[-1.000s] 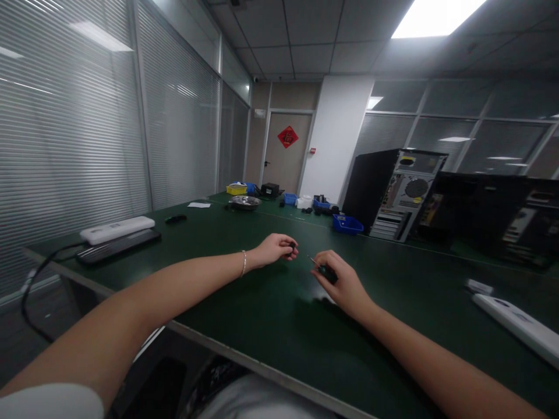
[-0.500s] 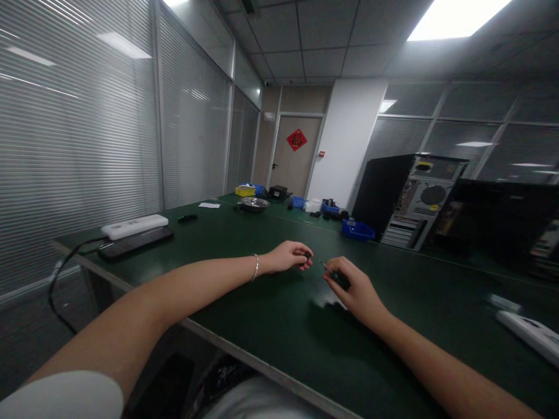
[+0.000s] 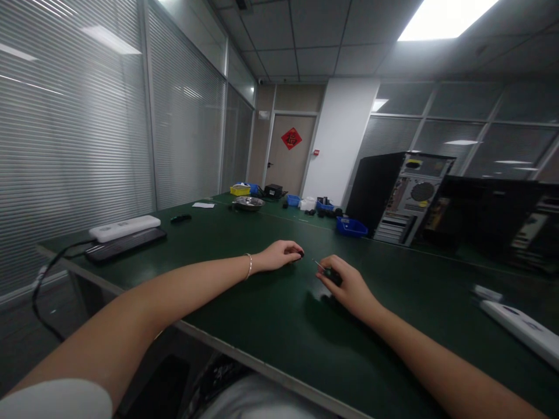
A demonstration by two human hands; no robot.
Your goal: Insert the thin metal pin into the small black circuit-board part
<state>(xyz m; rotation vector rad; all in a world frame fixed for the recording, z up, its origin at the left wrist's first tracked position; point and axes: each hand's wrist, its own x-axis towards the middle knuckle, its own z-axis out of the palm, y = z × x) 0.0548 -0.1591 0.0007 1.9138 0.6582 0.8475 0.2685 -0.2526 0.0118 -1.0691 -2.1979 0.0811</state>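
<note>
Left hand (image 3: 279, 255) curled narrow, pinching a small dark part (image 3: 300, 254) at the fingertips, low over the green table (image 3: 244, 302). Right hand (image 3: 345, 284) closed round a small screwdriver (image 3: 326, 272), thin tip aimed at the part, just short of it.

Risks, as judgement only: could lose the part from so light a pinch, since tiny and dark against a dark table means hard to find again. Could slip the tip off and jab a left fingertip, with part and fingers so close together. Head raised toward the room, hands low in view, so aim likely poorer.

Around, placed from the part: keyboard (image 3: 126, 243) and white bar (image 3: 124, 227) well to the left, at the table edge, with a cable (image 3: 43, 273) hanging off. Metal bowl (image 3: 248, 202), yellow bin (image 3: 240, 190) and blue bins (image 3: 351, 226) far beyond. Open computer case (image 3: 402, 196) beyond and to the right. White strip (image 3: 519, 329) well to the right. Nothing between the two hands; table bare near them.
</note>
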